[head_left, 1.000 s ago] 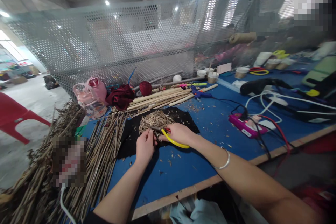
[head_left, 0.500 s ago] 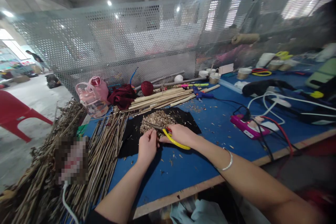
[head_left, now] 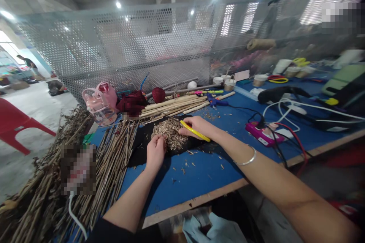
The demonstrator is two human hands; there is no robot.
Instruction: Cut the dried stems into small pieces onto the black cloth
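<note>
My right hand (head_left: 196, 126) is closed around a pair of scissors with yellow handles (head_left: 196, 132). Their dark blades point away to the upper left, over the far side of a heap of chopped, dry brown pieces (head_left: 172, 131). The heap rests on a black cloth (head_left: 139, 148) on the blue table. At the heap's near left edge, my left hand (head_left: 156, 152) is pinched shut, fingertips together. Whatever it may hold is too small to make out. Long dry stalks (head_left: 112, 163) lie in a bundle left of the cloth.
Behind the cloth lie peeled pale sticks (head_left: 176, 106), a dark red yarn ball (head_left: 158, 95) and a blue glue gun (head_left: 215, 100). A pink-lidded bottle (head_left: 102, 106) stands at the back left. To the right are a magenta power strip (head_left: 264, 134) and trailing cables. A perforated metal screen (head_left: 128, 45) borders the back.
The scissors have lifted and swung away from my left hand, their blades now pointing farther back. My left hand has shifted slightly left, apart from the right one.
</note>
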